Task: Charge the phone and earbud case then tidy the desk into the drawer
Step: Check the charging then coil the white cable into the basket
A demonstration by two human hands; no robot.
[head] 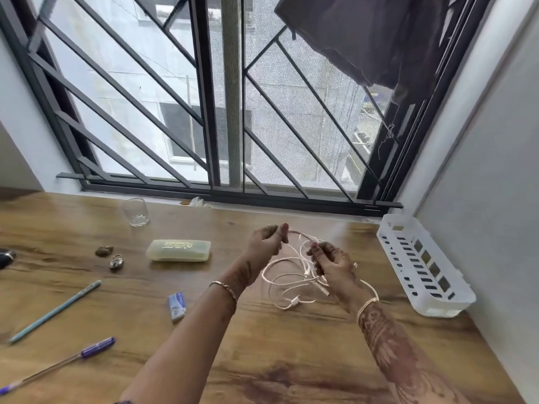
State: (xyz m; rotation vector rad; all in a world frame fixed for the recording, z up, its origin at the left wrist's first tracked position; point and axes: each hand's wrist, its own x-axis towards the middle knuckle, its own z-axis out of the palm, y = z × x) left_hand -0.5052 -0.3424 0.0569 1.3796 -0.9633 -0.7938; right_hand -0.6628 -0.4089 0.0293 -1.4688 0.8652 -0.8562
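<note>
- Above the middle of the tabletop [291,360], both hands worked a tangled white charging cable [287,277]; most of its loops hung between the hands, the lowest apparently resting on the wood.
- Left hand [267,243] had its fingers closed on one strand, pinched near the top; right hand [331,265] had its fingers closed around a bunch of loops lower down.
- Judgement: step in hand was freeing the cable. Best done by following one end out, easing loops apart rather than pulling tight, and keeping the plug [294,302] clear of knots.
- Neither phone nor earbud case could be identified; no drawer showed.
- White slotted basket [390,228] stood at the right against the wall, apparently holding nothing.
- Clear glass [135,212] stood near the window, empty as far as could be told.
- Yellowish translucent case [178,250] lay closed; contents unreadable.
- Two pens [55,312], a small blue box [176,305] and a padlock [116,262] lay loose to the left, well apart from the cable.
</note>
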